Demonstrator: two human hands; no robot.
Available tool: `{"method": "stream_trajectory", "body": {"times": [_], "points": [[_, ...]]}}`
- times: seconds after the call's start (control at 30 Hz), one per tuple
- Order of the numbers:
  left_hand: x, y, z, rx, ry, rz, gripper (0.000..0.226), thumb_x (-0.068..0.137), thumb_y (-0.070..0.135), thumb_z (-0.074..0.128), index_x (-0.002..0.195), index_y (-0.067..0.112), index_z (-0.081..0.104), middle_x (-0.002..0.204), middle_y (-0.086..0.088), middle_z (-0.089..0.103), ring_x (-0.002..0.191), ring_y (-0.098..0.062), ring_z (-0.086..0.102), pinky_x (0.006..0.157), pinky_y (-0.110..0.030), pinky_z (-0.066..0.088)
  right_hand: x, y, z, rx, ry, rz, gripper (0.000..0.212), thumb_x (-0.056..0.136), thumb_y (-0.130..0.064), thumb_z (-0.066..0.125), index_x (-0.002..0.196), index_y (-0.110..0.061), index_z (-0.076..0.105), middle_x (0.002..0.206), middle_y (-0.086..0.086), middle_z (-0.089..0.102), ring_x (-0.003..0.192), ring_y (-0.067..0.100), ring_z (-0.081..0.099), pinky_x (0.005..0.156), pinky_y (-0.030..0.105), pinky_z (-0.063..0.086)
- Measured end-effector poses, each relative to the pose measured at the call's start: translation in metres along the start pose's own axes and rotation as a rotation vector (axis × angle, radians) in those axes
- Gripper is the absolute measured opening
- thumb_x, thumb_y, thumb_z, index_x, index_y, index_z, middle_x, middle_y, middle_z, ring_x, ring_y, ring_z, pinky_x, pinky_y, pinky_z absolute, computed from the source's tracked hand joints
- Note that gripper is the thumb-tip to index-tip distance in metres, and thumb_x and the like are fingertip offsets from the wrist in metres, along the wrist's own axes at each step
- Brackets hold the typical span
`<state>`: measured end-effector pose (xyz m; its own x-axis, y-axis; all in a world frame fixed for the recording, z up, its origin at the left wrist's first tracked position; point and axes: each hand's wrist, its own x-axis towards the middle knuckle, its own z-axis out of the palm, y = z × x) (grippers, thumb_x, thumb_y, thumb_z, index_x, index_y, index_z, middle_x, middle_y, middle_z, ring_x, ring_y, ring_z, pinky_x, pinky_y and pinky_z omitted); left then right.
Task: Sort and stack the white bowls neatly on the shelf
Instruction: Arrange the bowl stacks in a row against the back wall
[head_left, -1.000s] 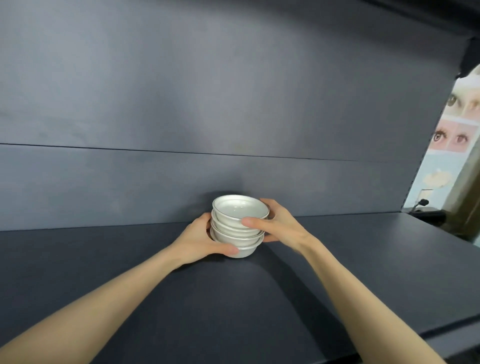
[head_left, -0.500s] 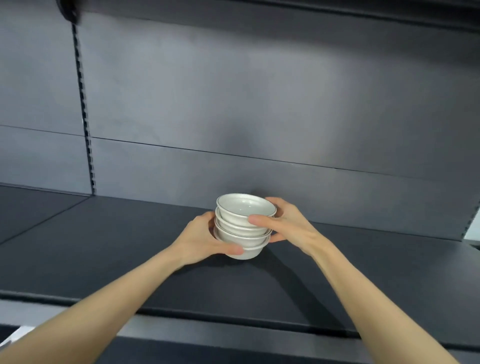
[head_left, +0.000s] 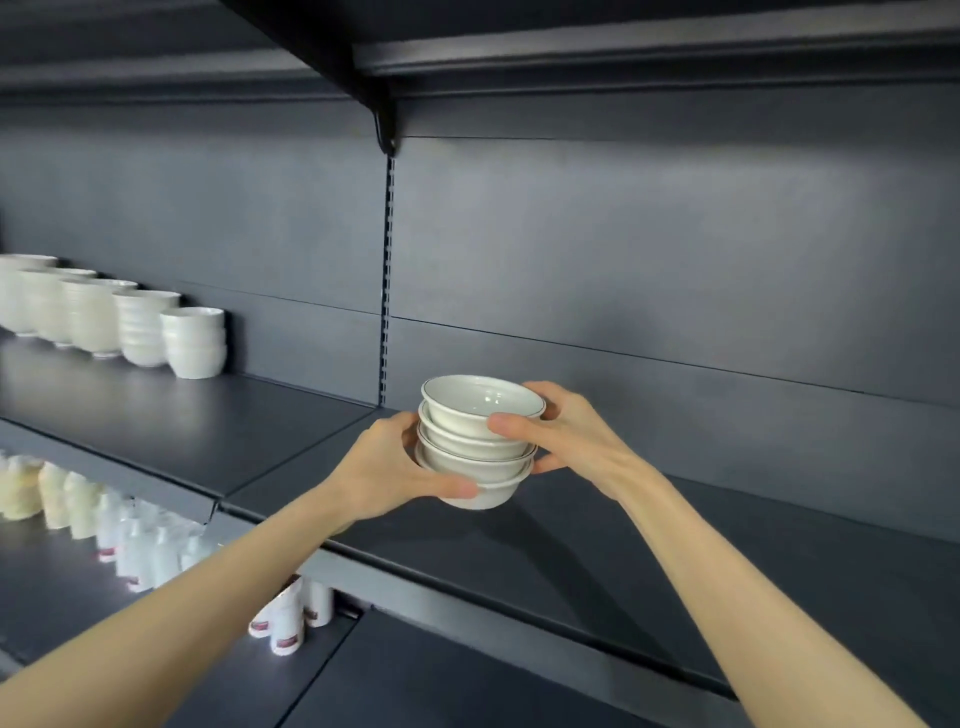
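A short stack of white bowls (head_left: 475, 447) with thin dark rim lines is held between both hands, just above the dark shelf (head_left: 597, 545). My left hand (head_left: 387, 470) cups the stack's lower left side, thumb under the bottom bowl. My right hand (head_left: 563, 428) grips the right side, thumb across the upper bowls. Whether the bottom bowl touches the shelf I cannot tell. Far left on the same shelf level stands a row of taller white bowl stacks (head_left: 109, 319).
A slotted upright (head_left: 387, 280) and a bracket (head_left: 384, 124) divide the shelf bays. A shelf above overhangs. On the lower shelf at left stand white bottles with red labels (head_left: 140, 545) and pale packets (head_left: 31, 493). Bare shelf surface (head_left: 218, 421) lies between the row and my hands.
The view has swung left, bringing the left bay and its bowl stacks into sight. Both hands keep the same grip on the stack, which has moved leftward along the shelf.
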<state>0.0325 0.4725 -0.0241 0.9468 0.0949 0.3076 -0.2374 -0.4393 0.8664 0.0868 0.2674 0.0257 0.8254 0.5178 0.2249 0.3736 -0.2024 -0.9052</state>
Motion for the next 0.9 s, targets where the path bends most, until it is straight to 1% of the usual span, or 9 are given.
{"method": "stream_trajectory", "body": {"times": [0.13, 0.23, 0.4, 0.5, 0.6, 0.67, 0.77, 0.83, 0.9], "points": [[-0.01, -0.019, -0.055, 0.035, 0.042, -0.006, 0.084, 0.036, 0.045, 0.09, 0.112, 0.021, 0.062, 0.101, 0.009, 0.073, 0.096, -0.008, 0.068, 0.093, -0.037, 0.054, 0.022, -0.017, 0.052, -0.002, -0.035, -0.023, 0.048, 0.077, -0.03, 0.078, 0.118, -0.02, 0.057, 0.108, -0.004, 0.066, 0.096, 0.008, 0.066, 0.073, 0.03, 0.06], [-0.018, -0.04, -0.101, 0.04, 0.043, -0.006, 0.083, 0.037, 0.045, 0.09, 0.111, 0.022, 0.062, 0.101, 0.01, 0.073, 0.096, -0.008, 0.068, 0.092, -0.036, 0.054, 0.039, -0.028, 0.099, -0.001, -0.034, -0.037, 0.046, 0.077, -0.031, 0.078, 0.117, -0.021, 0.057, 0.106, -0.006, 0.066, 0.094, 0.006, 0.066, 0.071, 0.029, 0.06], [-0.025, -0.078, -0.183, 0.033, 0.023, -0.003, 0.084, 0.036, 0.044, 0.09, 0.112, 0.023, 0.062, 0.101, 0.012, 0.073, 0.096, -0.006, 0.068, 0.09, -0.031, 0.053, 0.069, -0.046, 0.183, 0.02, -0.034, -0.038, 0.041, 0.078, -0.029, 0.077, 0.114, -0.022, 0.057, 0.106, -0.006, 0.066, 0.095, 0.006, 0.065, 0.067, 0.025, 0.059], [-0.021, -0.097, -0.226, 0.029, 0.011, -0.005, 0.083, 0.036, 0.044, 0.09, 0.112, 0.024, 0.063, 0.102, 0.012, 0.073, 0.095, -0.004, 0.068, 0.089, -0.03, 0.053, 0.093, -0.058, 0.222, 0.013, -0.024, -0.031, 0.045, 0.078, -0.03, 0.078, 0.116, -0.021, 0.057, 0.109, -0.003, 0.066, 0.098, 0.009, 0.065, 0.074, 0.031, 0.06], [-0.007, -0.112, -0.263, 0.028, 0.008, 0.003, 0.082, 0.038, 0.044, 0.091, 0.112, 0.023, 0.063, 0.103, 0.011, 0.073, 0.098, -0.007, 0.067, 0.092, -0.035, 0.053, 0.119, -0.069, 0.25, -0.01, -0.01, -0.029, 0.04, 0.077, -0.032, 0.078, 0.11, -0.022, 0.059, 0.107, -0.002, 0.067, 0.099, 0.012, 0.066, 0.08, 0.039, 0.06], [0.006, -0.122, -0.284, 0.017, 0.012, 0.021, 0.08, 0.039, 0.043, 0.091, 0.111, 0.023, 0.063, 0.102, 0.01, 0.073, 0.098, -0.008, 0.067, 0.092, -0.036, 0.053, 0.14, -0.075, 0.265, -0.029, 0.0, -0.033, 0.039, 0.076, -0.033, 0.078, 0.109, -0.023, 0.06, 0.107, -0.001, 0.067, 0.099, 0.013, 0.066, 0.08, 0.04, 0.06], [0.027, -0.14, -0.311, -0.004, 0.019, 0.036, 0.081, 0.04, 0.041, 0.091, 0.113, 0.022, 0.063, 0.102, 0.009, 0.073, 0.098, -0.008, 0.068, 0.093, -0.036, 0.053, 0.175, -0.081, 0.284, -0.045, -0.008, -0.03, 0.046, 0.076, -0.033, 0.078, 0.116, -0.021, 0.058, 0.108, -0.002, 0.067, 0.097, 0.01, 0.067, 0.074, 0.033, 0.06], [0.044, -0.155, -0.327, -0.018, 0.021, 0.037, 0.082, 0.041, 0.04, 0.092, 0.114, 0.021, 0.062, 0.103, 0.009, 0.073, 0.099, -0.008, 0.067, 0.094, -0.037, 0.053, 0.199, -0.08, 0.296, -0.042, -0.014, -0.025, 0.046, 0.077, -0.031, 0.078, 0.116, -0.02, 0.058, 0.108, -0.001, 0.067, 0.095, 0.009, 0.067, 0.069, 0.029, 0.06], [0.062, -0.173, -0.342, -0.011, 0.015, 0.041, 0.081, 0.043, 0.039, 0.092, 0.116, 0.021, 0.061, 0.105, 0.01, 0.072, 0.1, -0.007, 0.067, 0.094, -0.036, 0.053, 0.225, -0.076, 0.309, -0.042, -0.016, -0.02, 0.044, 0.078, -0.03, 0.077, 0.116, -0.019, 0.058, 0.108, 0.001, 0.067, 0.094, 0.009, 0.067, 0.068, 0.028, 0.06]]}}
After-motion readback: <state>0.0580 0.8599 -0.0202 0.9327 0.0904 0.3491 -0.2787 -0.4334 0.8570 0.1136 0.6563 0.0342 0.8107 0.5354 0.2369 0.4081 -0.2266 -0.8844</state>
